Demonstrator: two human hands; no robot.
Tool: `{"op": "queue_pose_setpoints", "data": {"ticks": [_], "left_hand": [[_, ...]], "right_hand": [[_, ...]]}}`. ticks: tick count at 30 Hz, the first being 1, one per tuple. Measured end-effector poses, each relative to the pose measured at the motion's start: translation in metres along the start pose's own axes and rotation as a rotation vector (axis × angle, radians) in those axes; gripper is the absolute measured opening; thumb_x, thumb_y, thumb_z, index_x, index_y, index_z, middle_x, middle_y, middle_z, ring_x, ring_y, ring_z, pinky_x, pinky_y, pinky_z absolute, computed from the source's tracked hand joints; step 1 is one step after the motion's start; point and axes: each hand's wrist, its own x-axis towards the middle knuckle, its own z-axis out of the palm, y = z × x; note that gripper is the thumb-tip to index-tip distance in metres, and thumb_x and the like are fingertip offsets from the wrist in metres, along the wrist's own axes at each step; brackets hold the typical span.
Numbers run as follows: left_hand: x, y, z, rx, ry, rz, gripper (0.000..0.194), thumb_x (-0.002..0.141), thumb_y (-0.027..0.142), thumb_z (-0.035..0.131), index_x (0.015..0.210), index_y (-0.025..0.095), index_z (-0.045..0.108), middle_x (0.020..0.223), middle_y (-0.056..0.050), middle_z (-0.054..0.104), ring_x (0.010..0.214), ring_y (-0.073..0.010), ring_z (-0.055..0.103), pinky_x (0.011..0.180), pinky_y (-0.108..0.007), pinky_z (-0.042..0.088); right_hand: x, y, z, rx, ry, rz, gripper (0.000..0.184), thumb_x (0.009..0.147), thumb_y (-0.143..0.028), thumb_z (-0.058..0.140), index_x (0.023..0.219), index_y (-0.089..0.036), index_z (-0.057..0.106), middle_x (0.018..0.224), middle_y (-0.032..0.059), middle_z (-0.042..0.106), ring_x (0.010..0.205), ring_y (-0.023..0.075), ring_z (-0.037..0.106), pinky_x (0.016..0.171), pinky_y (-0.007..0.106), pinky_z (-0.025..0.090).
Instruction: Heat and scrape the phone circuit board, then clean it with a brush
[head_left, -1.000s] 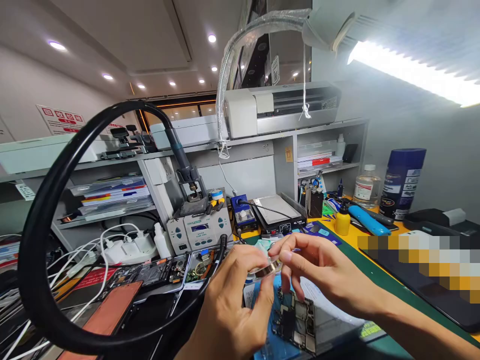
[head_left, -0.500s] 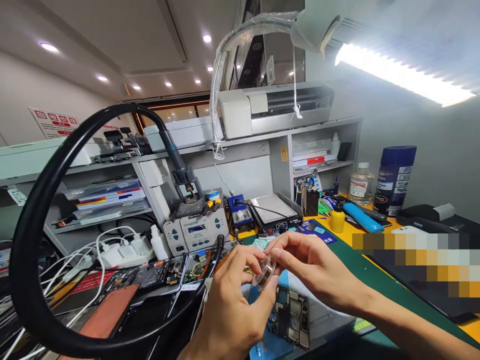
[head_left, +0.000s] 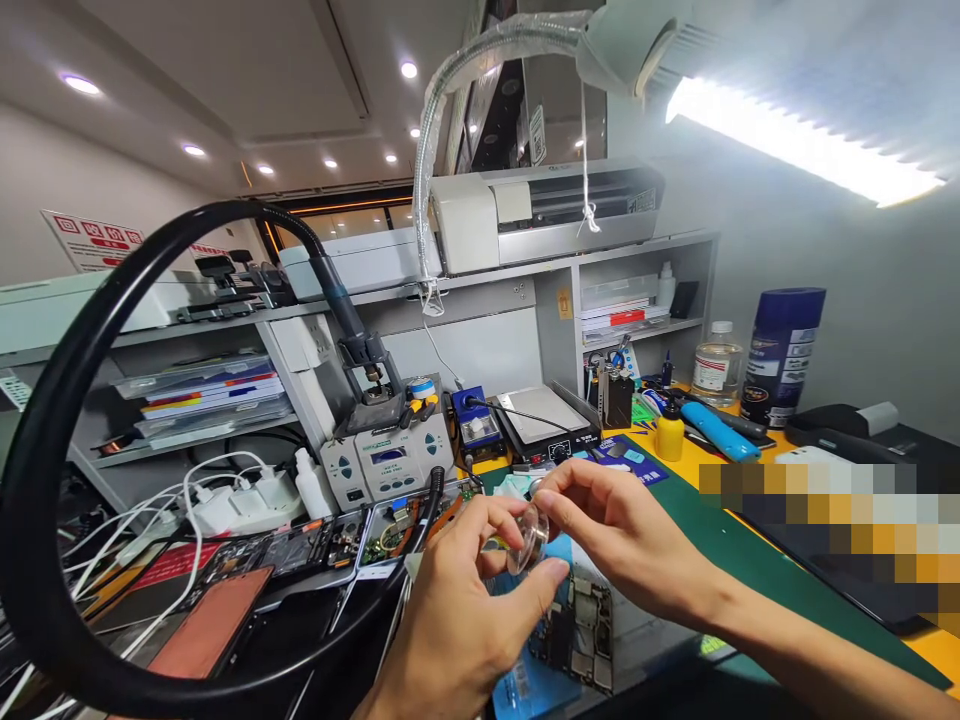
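Note:
A small clear round plastic spool [head_left: 534, 535] is held up between my two hands, over the middle of the bench. My left hand [head_left: 472, 590] has its curled fingers against the spool's left side, with the thumb stretched out below it. At the upper rim, the thumb and forefinger of my right hand [head_left: 600, 515] pinch together. Whether a fine wire runs between those fingertips is too small to tell. Beneath the hands lies a phone with its circuit board exposed [head_left: 589, 630], beside a blue packet [head_left: 529, 685].
A black hose [head_left: 45, 450] loops across the left side. Soldering stations [head_left: 390, 455] and a hot plate [head_left: 544, 415] stand behind. Opened phones [head_left: 285, 560] lie to the left. A yellow bottle [head_left: 669, 432] and a spray can [head_left: 784, 355] stand to the right, on or beside the green mat [head_left: 795, 600].
The spool has turned, showing its side more. My left thumb has moved away from its lower edge. The view has shifted slightly.

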Motion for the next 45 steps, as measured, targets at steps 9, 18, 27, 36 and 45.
{"op": "queue_pose_setpoints", "data": {"ticks": [9,18,27,36,45], "left_hand": [[-0.001,0.015,-0.009,-0.083,-0.097,0.034,0.018,0.085,0.036,0.066,0.083,0.023,0.053,0.113,-0.011,0.068,0.097,-0.0211,0.071,0.078,-0.029,0.063],[0.002,0.005,-0.023,-0.124,-0.094,0.004,0.025,0.087,0.039,0.069,0.106,0.025,0.061,0.126,-0.009,0.066,0.113,-0.0239,0.067,0.102,-0.037,0.056],[0.000,0.007,-0.021,-0.100,-0.135,-0.077,0.045,0.085,0.034,0.073,0.127,0.025,0.061,0.120,-0.007,0.068,0.110,-0.0201,0.067,0.103,-0.032,0.053],[-0.002,0.010,-0.017,-0.256,-0.222,-0.107,0.043,0.080,0.025,0.077,0.121,0.023,0.061,0.124,-0.008,0.069,0.109,-0.0184,0.070,0.101,-0.029,0.056],[0.000,0.009,-0.020,-0.399,-0.170,-0.061,0.048,0.077,0.035,0.084,0.118,0.022,0.064,0.114,-0.009,0.072,0.105,-0.0216,0.072,0.096,-0.033,0.059]], "right_hand": [[0.000,0.002,0.002,-0.054,0.010,-0.024,0.035,0.097,-0.053,0.059,0.086,-0.020,0.060,0.078,0.0029,0.062,0.072,0.0166,0.054,0.066,0.033,0.045],[-0.003,-0.013,-0.010,-0.222,0.020,-0.131,0.033,0.100,-0.049,0.053,0.086,-0.020,0.059,0.081,0.0042,0.066,0.074,0.0174,0.060,0.068,0.033,0.048],[-0.001,-0.008,-0.013,-0.480,0.070,-0.336,0.023,0.102,-0.039,0.052,0.087,-0.023,0.057,0.075,0.0028,0.062,0.063,0.0154,0.051,0.059,0.032,0.041],[0.008,-0.008,-0.015,-0.358,0.039,-0.199,0.025,0.099,-0.042,0.054,0.084,-0.022,0.057,0.071,0.0005,0.056,0.062,0.0153,0.046,0.060,0.032,0.037],[0.020,-0.001,-0.008,-0.001,-0.047,0.027,0.034,0.096,-0.056,0.057,0.084,-0.023,0.055,0.058,-0.0056,0.054,0.049,0.0124,0.053,0.050,0.026,0.043]]}}
